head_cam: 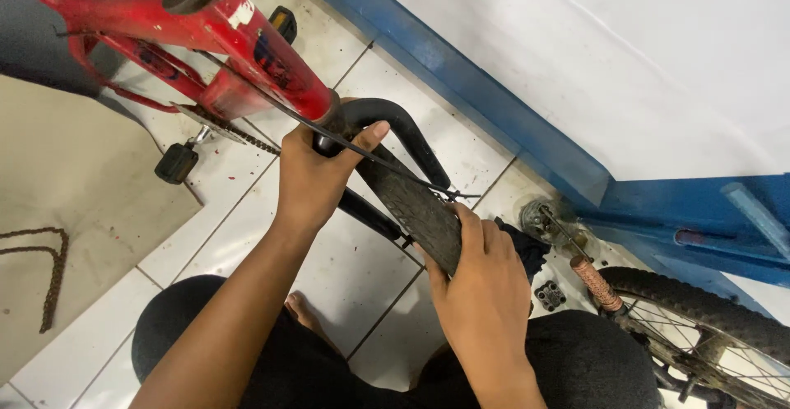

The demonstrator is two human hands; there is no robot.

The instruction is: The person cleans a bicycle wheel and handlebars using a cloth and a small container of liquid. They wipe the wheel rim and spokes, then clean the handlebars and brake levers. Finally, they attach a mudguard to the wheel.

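Observation:
A red bicycle frame [214,39] lies upside down across the upper left, its black fork [403,133] curving toward me. My left hand [317,174] is wrapped around the fork just below the red head tube, thumb pointing right. A black tyre [411,207] runs through the fork toward my lap. My right hand [481,281] presses on the tyre's near end, fingers curled over its edge. A thin black cable [370,154] stretches from the frame across the tyre to my right fingertips.
A chain [234,133] and black pedal [177,162] hang off the frame. A loose chain [49,273] lies on brown cardboard [74,195] at left. Another spoked wheel [699,318] sits at lower right beside a blue-painted wall base [510,104]. White tiles cover the floor.

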